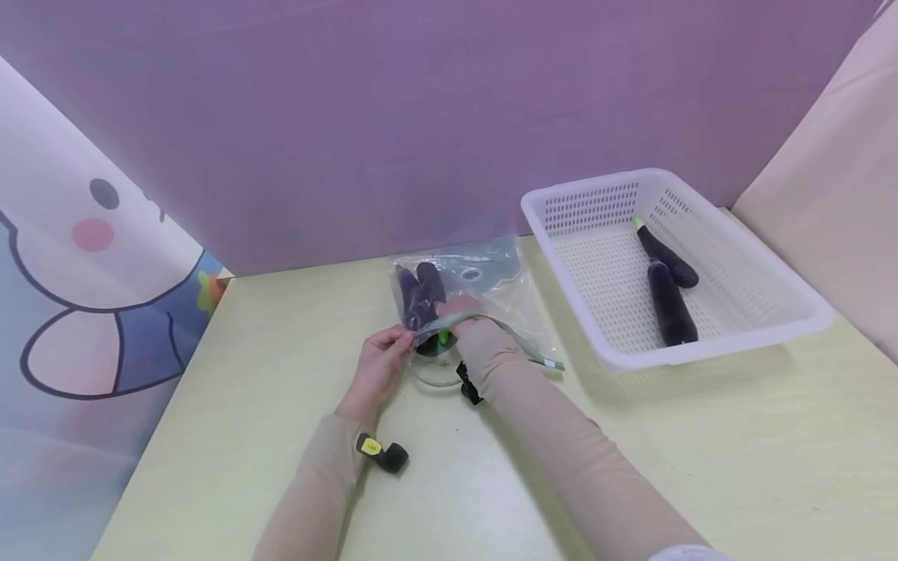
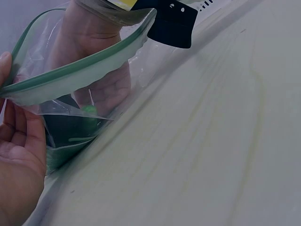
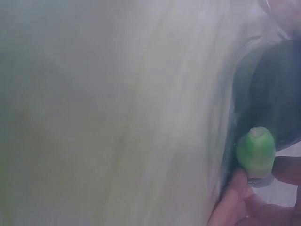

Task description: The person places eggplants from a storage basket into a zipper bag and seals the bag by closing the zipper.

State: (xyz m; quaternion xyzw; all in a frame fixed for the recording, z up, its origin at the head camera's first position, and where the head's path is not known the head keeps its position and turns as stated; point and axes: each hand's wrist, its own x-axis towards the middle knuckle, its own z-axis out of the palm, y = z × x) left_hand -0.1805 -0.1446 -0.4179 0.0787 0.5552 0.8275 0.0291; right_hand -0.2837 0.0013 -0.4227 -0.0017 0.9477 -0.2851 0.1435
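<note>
A clear zip bag (image 1: 522, 308) with a green zip edge lies at the table's back, holding several dark purple eggplants (image 1: 429, 282). My left hand (image 1: 379, 366) pinches the left side of the bag's mouth between thumb and fingers. Through that mouth reaches my right hand (image 1: 461, 305), inside the bag and partly blurred by the plastic. In the right wrist view its fingers (image 3: 233, 200) lie around the end of an eggplant with a green stem (image 3: 257, 151). The left wrist view shows the zip strip (image 2: 70, 73) spread wide around the right wrist.
A white perforated basket (image 1: 571, 284) stands on the table to the right, with two eggplants (image 1: 669, 304) in it. Behind the table rises a purple cloth wall (image 1: 379, 140). A cartoon-printed cloth (image 1: 84, 312) hangs on the left.
</note>
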